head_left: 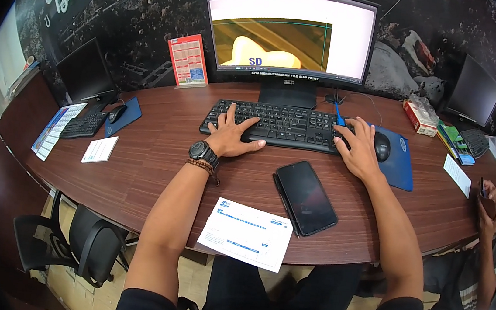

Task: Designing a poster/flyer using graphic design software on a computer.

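Both my hands are at a black keyboard on the brown desk. My left hand lies over its left end with fingers spread, a dark watch and a beaded bracelet on the wrist. Over the number pad end, my right hand rests with fingers apart, beside a black mouse on a blue mouse pad. Behind the keyboard, a curved monitor shows a yellow shape on a brown picture. A black phone and a printed white form lie between my forearms.
A red desk calendar stands left of the monitor. Farther left are a second monitor and keyboard. At right sit a red-and-white box and another monitor; a person's hand holds a phone there. Black chairs stand lower left.
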A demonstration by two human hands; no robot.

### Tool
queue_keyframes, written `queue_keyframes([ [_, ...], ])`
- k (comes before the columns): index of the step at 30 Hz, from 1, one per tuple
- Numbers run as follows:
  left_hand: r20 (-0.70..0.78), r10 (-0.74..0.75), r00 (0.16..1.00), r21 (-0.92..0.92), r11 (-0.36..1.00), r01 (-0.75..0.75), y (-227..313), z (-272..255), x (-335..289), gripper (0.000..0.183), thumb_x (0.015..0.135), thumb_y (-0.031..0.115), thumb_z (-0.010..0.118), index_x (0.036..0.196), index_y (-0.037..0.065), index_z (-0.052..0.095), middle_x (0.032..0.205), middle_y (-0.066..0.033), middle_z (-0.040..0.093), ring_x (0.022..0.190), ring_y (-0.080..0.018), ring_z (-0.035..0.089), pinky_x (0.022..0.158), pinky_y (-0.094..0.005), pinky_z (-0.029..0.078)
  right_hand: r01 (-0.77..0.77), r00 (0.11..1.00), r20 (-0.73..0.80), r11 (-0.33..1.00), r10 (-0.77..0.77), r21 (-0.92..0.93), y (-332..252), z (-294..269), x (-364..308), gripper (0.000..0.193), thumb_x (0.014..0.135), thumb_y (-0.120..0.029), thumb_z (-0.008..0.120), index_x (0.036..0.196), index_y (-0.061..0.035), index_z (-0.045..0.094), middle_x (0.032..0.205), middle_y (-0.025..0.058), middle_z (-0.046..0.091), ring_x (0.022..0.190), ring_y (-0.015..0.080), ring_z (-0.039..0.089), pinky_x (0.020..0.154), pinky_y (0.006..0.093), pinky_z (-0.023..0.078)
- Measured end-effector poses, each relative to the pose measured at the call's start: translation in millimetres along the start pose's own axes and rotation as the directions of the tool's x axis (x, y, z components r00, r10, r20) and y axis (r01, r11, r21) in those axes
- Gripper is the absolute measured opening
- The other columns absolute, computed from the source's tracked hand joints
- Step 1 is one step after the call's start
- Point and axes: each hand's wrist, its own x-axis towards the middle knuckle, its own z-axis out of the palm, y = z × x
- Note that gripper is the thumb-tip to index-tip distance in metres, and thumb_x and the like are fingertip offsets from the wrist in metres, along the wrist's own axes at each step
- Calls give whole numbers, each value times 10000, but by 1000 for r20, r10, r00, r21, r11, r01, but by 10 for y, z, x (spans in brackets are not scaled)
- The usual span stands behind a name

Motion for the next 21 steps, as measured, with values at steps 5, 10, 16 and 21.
queue_keyframes([
  [5, 28, -23, 999, -6, 1000, 23, 43, -67, 10, 938, 732, 868, 553, 1508, 357, 422, 1642, -256, 20, 1496, -502, 68, 1115, -752, 108, -9, 1000, 0, 1000, 9, 2, -19, 27, 20, 339, 971, -320, 583, 1243, -132, 658, 1362, 168, 503, 1409, 376, 333, 1177, 631, 143],
  [10, 70, -43, 997, 16, 999, 42, 26, -92, 30, 942, 741, 872, 534, 1514, 346, 415, 1644, -252, 10, 1499, -497, 65, 1112, -753, 113, 34, 999, 36, 999, -35, 29, -247, 116, 259, 330, 970, -324, 581, 1222, -134, 674, 1351, 168, 514, 1409, 378, 331, 1174, 638, 146],
  [16, -156, -56, 986, -84, 996, 43, -168, 30, 12, 969, 768, 791, 619, 1539, 252, 385, 1600, -317, 102, 1465, -530, 132, 1131, -679, 193, 43, 959, 280, 999, -39, -6, -678, 588, 797, 383, 978, -399, 539, 1270, -187, 666, 1370, 171, 507, 1436, 397, 272, 1159, 681, 111],
  [21, -246, -86, 965, -167, 985, 46, -218, 41, -4, 984, 797, 693, 683, 1519, 93, 389, 1552, -349, 172, 1421, -524, 217, 1127, -610, 275, -68, 936, 342, 997, 78, -41, -870, 793, 999, 433, 993, -467, 475, 1323, -236, 633, 1453, 189, 427, 1461, 394, 211, 1169, 677, 52],
])
